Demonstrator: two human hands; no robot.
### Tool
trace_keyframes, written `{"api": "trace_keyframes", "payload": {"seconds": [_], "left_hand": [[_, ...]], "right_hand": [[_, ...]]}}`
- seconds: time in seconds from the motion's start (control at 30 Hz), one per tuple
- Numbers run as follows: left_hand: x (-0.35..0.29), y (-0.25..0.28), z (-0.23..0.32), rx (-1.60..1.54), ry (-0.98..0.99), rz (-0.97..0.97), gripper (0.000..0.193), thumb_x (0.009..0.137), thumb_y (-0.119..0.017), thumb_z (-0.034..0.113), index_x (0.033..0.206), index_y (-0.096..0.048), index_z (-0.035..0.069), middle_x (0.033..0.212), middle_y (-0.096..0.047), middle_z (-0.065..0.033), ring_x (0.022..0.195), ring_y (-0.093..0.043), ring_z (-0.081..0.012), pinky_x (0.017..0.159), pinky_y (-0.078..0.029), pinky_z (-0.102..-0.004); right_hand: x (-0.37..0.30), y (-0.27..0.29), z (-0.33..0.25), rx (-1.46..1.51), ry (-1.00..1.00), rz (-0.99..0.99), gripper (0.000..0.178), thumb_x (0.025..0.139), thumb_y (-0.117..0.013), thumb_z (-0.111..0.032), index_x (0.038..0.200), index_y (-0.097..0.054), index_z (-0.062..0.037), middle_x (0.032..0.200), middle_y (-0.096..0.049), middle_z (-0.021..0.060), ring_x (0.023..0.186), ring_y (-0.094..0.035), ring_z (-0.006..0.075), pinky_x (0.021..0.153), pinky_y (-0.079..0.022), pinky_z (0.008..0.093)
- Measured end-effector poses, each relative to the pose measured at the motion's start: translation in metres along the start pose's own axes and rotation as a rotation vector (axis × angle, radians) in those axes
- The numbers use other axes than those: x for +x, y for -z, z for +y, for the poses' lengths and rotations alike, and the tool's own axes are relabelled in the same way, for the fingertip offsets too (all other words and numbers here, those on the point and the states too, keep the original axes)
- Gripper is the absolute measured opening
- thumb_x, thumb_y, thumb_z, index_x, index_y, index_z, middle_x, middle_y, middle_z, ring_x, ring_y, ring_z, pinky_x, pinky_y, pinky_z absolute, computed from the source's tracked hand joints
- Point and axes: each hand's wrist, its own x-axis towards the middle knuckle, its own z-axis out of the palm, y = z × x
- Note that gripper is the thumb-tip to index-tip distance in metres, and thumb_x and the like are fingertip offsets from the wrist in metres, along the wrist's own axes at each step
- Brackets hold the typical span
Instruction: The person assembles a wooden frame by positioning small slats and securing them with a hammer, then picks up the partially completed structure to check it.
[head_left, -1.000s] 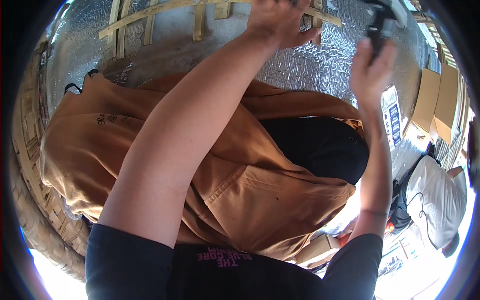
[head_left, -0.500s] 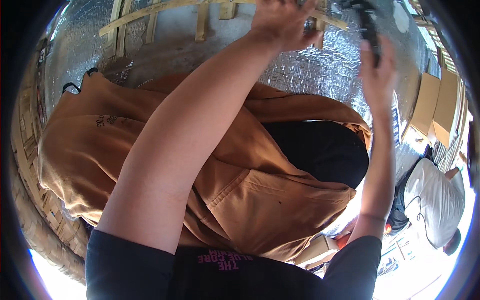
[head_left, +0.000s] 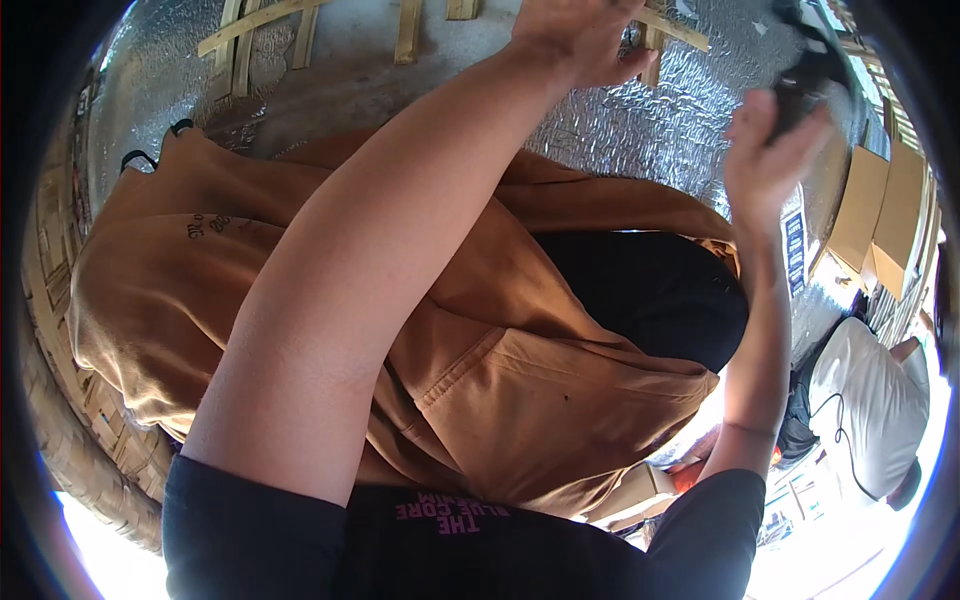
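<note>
“Right hand (head_left: 775, 155): what is it grasping, beyond the brown garment (head_left: 570, 420) lying nearer?”

“It is gripping a dark, motion-blurred tool (head_left: 806, 82) at upper right, wrapping round its lower end, seemingly the proper place to hold. The piece is probably handling as rigid, fairly weighty and not fragile.”

“And the left hand (head_left: 580, 40)?”

“It is overlapping the wooden slats (head_left: 408, 35) at the upper edge, lying partly out of view, so its grip cannot be told. Slats are likely handling as light, stiff and splittable, suiting a flat hold. Behind, crinkled silver foil (head_left: 600, 130) is showing.”
</note>
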Motion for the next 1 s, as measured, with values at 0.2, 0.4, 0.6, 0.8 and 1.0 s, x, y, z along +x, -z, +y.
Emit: {"api": "trace_keyframes", "payload": {"seconds": [0.2,0.4,0.6,0.8,1.0], "left_hand": [[0.006,0.001,0.002,0.019,0.013,-0.083,0.08,0.096,-0.048,0.057,0.16,-0.024,0.015,0.161,-0.01,-0.0362,0.148,-0.015,-0.0539,0.117,-0.013,-0.0673],[0.014,0.012,0.009,0.068,-0.017,-0.231,0.083,0.096,-0.046,0.06,0.16,-0.022,0.014,0.161,-0.01,-0.0362,0.148,-0.014,-0.0543,0.118,-0.01,-0.0673],[0.006,0.016,0.001,-0.018,0.002,-0.14,0.087,0.095,-0.046,0.065,0.161,-0.018,0.016,0.162,-0.007,-0.0359,0.15,-0.01,-0.0533,0.119,-0.007,-0.0658],[0.002,0.008,0.004,-0.026,0.018,-0.061,0.087,0.094,-0.045,0.066,0.161,-0.022,0.015,0.161,-0.01,-0.0365,0.149,-0.015,-0.0537,0.118,-0.01,-0.0665],[0.003,0.009,0.005,-0.003,0.026,-0.092,0.084,0.095,-0.046,0.064,0.16,-0.026,0.014,0.162,-0.008,-0.0361,0.149,-0.013,-0.0536,0.118,-0.011,-0.0662]], "right_hand": [[0.007,0.013,0.0,-0.132,0.17,-0.173,0.037,0.1,-0.06,-0.023,0.13,-0.051,-0.0043,0.09,-0.07,0.0283,0.087,-0.068,0.0479,0.067,-0.055,0.0536],[-0.005,0.002,0.039,-0.241,-0.026,-0.336,0.034,0.102,-0.057,-0.033,0.128,-0.055,-0.0104,0.091,-0.072,0.022,0.084,-0.071,0.0452,0.069,-0.057,0.0485],[0.001,0.009,0.014,0.107,-0.272,-0.036,0.04,0.102,-0.056,-0.035,0.13,-0.049,-0.0067,0.093,-0.071,0.0253,0.087,-0.07,0.0468,0.069,-0.055,0.0515],[-0.004,-0.004,0.037,-0.103,-0.27,-0.406,0.037,0.103,-0.054,-0.032,0.129,-0.049,-0.0057,0.096,-0.069,0.0282,0.092,-0.069,0.0477,0.068,-0.056,0.0519],[0.0,0.004,0.017,0.093,-0.071,0.087,0.045,0.101,-0.058,-0.032,0.132,-0.047,-0.0011,0.085,-0.068,0.0209,0.075,-0.069,0.046,0.065,-0.055,0.0526]]}}
